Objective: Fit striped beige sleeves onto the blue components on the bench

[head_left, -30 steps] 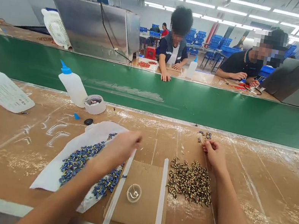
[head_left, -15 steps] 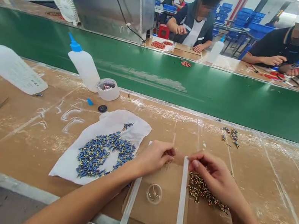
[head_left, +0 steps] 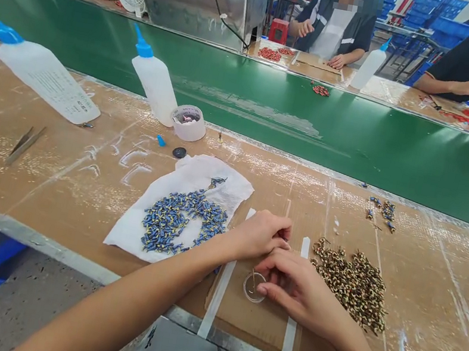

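Note:
My left hand (head_left: 263,236) is over the taped cardboard pad (head_left: 247,320), its fingers curled in a pinch; whatever is between them is hidden. Close beside it, my right hand (head_left: 294,284) reaches over a small clear round dish (head_left: 253,297), thumb and forefinger apart. A thin stick (head_left: 253,277) stands tilted in the dish, by the right fingertips. Left of the pad, many small blue-and-yellow parts (head_left: 166,218) lie on a white sheet (head_left: 127,233). To the right is a heap of small dark-and-gold parts (head_left: 353,287).
Two white bottles (head_left: 47,79) (head_left: 154,89) with blue nozzles and a tape roll (head_left: 189,125) stand toward the back. Tweezers (head_left: 25,146) lie at left. A few parts (head_left: 386,213) sit at back right. Beyond the green belt (head_left: 249,90), people work at another bench.
My right hand has moved left and nearer, from beside the dark-and-gold heap to the dish. The stick in the dish stands more upright. The left hand stays above the pad; the camera view has shifted.

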Motion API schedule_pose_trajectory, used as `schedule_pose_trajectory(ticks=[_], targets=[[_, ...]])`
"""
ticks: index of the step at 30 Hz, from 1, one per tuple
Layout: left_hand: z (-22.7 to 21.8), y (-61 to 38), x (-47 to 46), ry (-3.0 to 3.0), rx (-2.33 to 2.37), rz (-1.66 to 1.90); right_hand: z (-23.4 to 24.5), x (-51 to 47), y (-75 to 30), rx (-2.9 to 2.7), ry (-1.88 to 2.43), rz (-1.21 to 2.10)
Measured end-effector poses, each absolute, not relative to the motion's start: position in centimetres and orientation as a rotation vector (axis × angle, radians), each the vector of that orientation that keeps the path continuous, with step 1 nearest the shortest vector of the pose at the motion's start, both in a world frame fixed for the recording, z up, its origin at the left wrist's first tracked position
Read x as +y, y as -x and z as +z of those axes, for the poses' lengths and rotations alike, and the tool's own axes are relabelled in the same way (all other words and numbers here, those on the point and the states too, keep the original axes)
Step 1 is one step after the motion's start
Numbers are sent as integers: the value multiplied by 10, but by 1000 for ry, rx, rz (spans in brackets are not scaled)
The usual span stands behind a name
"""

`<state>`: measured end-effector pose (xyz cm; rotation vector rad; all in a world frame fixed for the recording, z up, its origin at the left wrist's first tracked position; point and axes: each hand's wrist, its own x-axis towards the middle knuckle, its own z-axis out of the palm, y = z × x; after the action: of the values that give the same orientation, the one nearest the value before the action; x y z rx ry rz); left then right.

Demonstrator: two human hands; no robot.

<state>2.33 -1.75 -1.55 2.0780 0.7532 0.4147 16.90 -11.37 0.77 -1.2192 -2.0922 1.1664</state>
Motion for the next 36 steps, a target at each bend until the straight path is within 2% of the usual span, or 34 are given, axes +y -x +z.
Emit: schedule_pose_trajectory(ticks=[12,22,31,36], targets=[[-14,-15,-8,-1863,668,409,0,-115,-157,-1985,1125,1107],[-20,-17,-7,-1824,613,434,4,-115,-174,-2050,1105,1200],[-16,-17,-10,-1834,567,445,10,-115,-186,-1694,1161,1275],[-18,-18,-10,-1816,560,426,9,-115,-203,-1402,1306,932]])
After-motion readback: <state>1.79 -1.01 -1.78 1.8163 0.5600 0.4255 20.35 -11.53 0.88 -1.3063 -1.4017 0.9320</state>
